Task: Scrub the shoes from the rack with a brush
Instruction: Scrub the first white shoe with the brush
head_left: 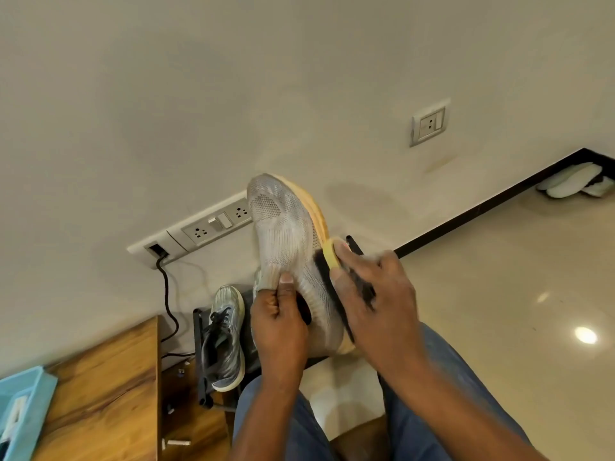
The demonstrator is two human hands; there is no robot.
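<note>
The left hand (278,314) is pinching the shoe (286,247) by its heel opening, holding it up in the air above the rack (201,361). The shoe's toe is pointing away and up. The right hand (372,294) is gripping the brush (327,271), pressing it along the shoe's right side. The shoe is looking gray, meshy and dirty, with an orange sole.

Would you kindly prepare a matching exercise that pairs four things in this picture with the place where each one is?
Things:
1. white knit shoe
2. brush
3. grey laced shoe
4. black cable

Places:
A. on the black rack
B. plugged into the wall panel
C. in the left hand
D. in the right hand

Pairs: 1-C, 2-D, 3-A, 4-B
</note>
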